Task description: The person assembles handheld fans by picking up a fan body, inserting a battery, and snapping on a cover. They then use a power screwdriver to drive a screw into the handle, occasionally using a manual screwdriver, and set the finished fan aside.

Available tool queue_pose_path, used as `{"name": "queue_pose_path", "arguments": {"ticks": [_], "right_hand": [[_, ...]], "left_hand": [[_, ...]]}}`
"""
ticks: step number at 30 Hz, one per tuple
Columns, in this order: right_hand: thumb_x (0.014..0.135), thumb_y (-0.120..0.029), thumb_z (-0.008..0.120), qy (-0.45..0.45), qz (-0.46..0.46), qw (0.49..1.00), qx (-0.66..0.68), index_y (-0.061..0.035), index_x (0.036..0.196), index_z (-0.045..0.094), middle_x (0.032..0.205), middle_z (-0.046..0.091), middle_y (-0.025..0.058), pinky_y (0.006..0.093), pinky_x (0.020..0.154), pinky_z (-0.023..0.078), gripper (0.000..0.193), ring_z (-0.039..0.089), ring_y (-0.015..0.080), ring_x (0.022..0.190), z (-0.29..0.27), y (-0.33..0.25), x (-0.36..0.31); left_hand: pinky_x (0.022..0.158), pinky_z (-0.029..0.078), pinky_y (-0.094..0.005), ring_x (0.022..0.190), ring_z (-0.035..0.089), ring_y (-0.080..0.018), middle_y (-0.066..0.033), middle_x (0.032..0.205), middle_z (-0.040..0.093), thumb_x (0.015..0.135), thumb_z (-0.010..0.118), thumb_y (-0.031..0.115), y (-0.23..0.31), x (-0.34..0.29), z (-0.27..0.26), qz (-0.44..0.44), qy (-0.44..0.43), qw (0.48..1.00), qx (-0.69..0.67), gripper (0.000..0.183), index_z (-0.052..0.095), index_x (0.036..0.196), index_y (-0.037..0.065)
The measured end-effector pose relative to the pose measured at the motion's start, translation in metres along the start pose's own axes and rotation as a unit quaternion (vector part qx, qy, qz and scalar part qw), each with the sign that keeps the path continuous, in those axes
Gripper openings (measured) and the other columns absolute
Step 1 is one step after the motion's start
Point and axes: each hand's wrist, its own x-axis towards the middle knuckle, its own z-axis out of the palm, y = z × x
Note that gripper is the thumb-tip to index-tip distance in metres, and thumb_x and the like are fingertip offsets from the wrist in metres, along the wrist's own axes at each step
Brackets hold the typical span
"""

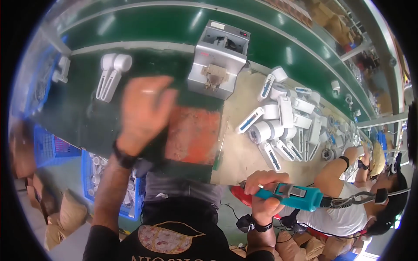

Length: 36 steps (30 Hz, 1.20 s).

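My right hand (263,195) grips a teal electric screwdriver (300,196) at the front edge of the bench, its tip pointing left. A cable and wire loop run from its rear end to the right. My left hand (146,108), blurred by motion, is over the dark green mat, left of a worn red pad (193,135). Its thumb stands apart from the fingers and nothing shows between them. Beyond it, two white handheld fans (113,71) lie side by side. A heap of similar white and grey fan pieces (283,117) covers the bench on the right.
A silver screw feeder (220,58) stands behind the red pad. Blue crates (138,198) sit at the left below the bench, one full of white parts. A co-worker (344,209) sits close by on the right, arms over the bench.
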Motion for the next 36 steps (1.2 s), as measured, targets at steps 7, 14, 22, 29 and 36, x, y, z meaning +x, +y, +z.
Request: {"name": "queue_pose_path", "arguments": {"ticks": [7,14,22,29,36], "right_hand": [[0.087,-0.061,0.072,0.016,0.016,0.999,0.027,0.0005,0.108,0.050,0.078,0.059,0.0116,0.0322,0.057,0.047,0.069,0.058,0.0202,0.064,-0.008,-0.002,-0.010],[0.083,-0.061,0.078,0.025,0.044,0.999,0.005,0.0023,0.111,0.055,0.088,0.064,0.0127,0.0310,0.064,0.050,0.073,0.064,0.0192,0.074,-0.030,-0.002,-0.020],[0.091,-0.057,0.072,-0.012,0.032,0.999,-0.008,0.0034,0.109,0.054,0.080,0.060,0.0101,0.0343,0.068,0.050,0.066,0.063,0.0218,0.075,-0.017,0.035,0.016],[0.098,-0.043,0.065,0.008,0.015,0.995,-0.100,0.0020,0.119,0.056,0.089,0.063,0.0102,0.0354,0.077,0.052,0.050,0.066,0.0235,0.086,0.001,0.051,0.043],[0.099,-0.057,0.059,0.042,-0.029,0.996,-0.074,0.0015,0.116,0.054,0.081,0.059,0.0100,0.0343,0.064,0.048,0.061,0.057,0.0203,0.070,0.023,0.030,0.052]], "left_hand": [[0.094,0.051,-0.0431,0.103,0.064,-0.0332,-0.0161,0.106,0.068,0.095,0.062,0.039,0.125,0.030,0.151,0.090,-0.243,0.945,-0.198,0.044,0.064,0.113,0.000],[0.087,0.053,-0.0459,0.094,0.066,-0.0378,-0.0190,0.096,0.070,0.090,0.066,0.033,0.131,0.049,0.129,-0.008,-0.301,0.932,-0.202,0.036,0.067,0.109,0.002],[0.069,0.052,-0.0436,0.081,0.068,-0.0365,-0.0148,0.085,0.070,0.089,0.071,0.029,0.107,0.039,0.023,-0.087,-0.313,0.908,-0.265,0.031,0.069,0.106,0.003],[0.098,0.040,-0.0532,0.117,0.061,-0.0329,-0.0094,0.123,0.068,0.086,0.074,0.030,0.070,-0.012,0.011,0.007,-0.316,0.925,-0.208,0.031,0.068,0.110,0.010],[0.098,0.039,-0.0515,0.120,0.059,-0.0287,-0.0069,0.128,0.065,0.081,0.078,0.027,0.053,-0.035,0.026,0.021,-0.249,0.943,-0.219,0.036,0.067,0.111,0.012]]}}
